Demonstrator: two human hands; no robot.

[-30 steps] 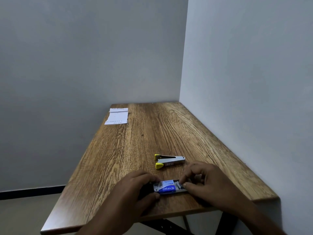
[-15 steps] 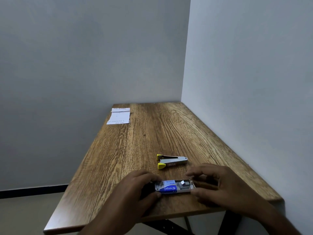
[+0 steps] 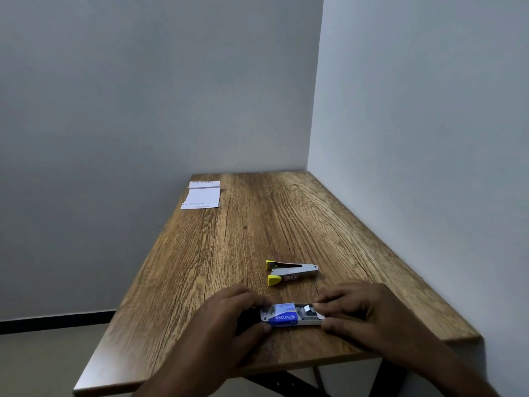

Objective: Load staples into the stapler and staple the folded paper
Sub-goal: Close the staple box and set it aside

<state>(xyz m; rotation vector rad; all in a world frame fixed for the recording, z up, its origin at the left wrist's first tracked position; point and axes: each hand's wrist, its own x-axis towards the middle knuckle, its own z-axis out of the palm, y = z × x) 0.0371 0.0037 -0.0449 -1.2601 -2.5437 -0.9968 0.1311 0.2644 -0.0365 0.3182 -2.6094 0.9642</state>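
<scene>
Stapler (image 3: 291, 273), silver with yellow ends, untouched on table (image 3: 200, 253); both hands' grip around blue staple box (image 3: 282, 315).

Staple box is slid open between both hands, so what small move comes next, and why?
Probably the right hand picks a strip from the open tray of the staple box, which the left hand holds; the stapler lies apart, not yet loaded.
</scene>
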